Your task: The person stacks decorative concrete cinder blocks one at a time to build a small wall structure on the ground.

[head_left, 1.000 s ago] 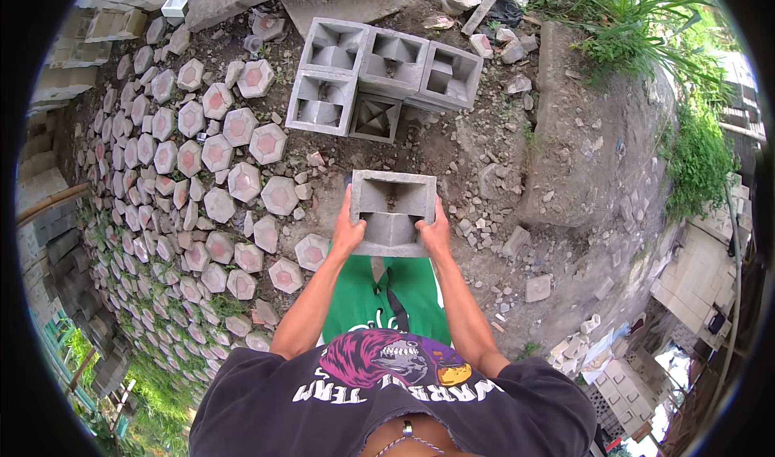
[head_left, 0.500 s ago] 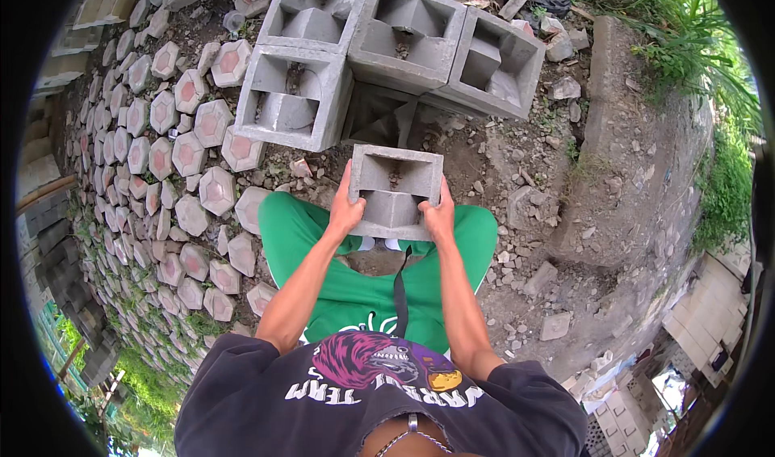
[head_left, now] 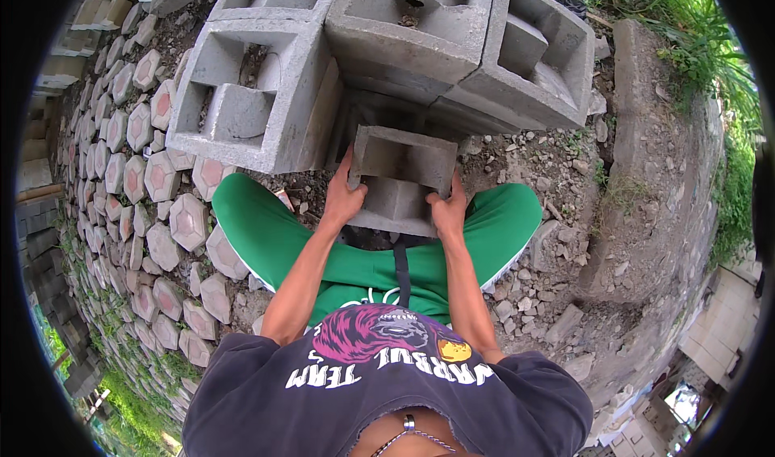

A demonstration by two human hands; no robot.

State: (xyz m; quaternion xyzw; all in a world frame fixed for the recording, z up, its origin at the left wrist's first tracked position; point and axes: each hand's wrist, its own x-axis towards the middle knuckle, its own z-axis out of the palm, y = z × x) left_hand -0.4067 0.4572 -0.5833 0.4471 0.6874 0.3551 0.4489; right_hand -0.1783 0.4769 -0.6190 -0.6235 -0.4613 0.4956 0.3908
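Observation:
Between my bent knees I hold a grey concrete block (head_left: pixel 401 200) with angled hollows in its face. My left hand (head_left: pixel 345 197) is closed on its left side, the thumb on the front. My right hand (head_left: pixel 448 209) grips the opposite side in the same way. The held block's far end is close to a dark gap among stacked blocks; whether it touches them I cannot tell. A similar block (head_left: pixel 305 106) stands at the gap's left, another block (head_left: pixel 404 39) lies across behind it, and a third block (head_left: pixel 549 102) is at its right.
Hexagonal paving stones (head_left: pixel 164 247) with reddish centres cover the ground on my left. Broken rubble (head_left: pixel 529 291) lies to my right, beside a raised concrete ledge (head_left: pixel 638 158). Green plants (head_left: pixel 686 21) grow at the far right.
I have crouched lower and nearer to the stacked blocks, with my knees spread wider. The held block has come down toward the gap, still in both hands.

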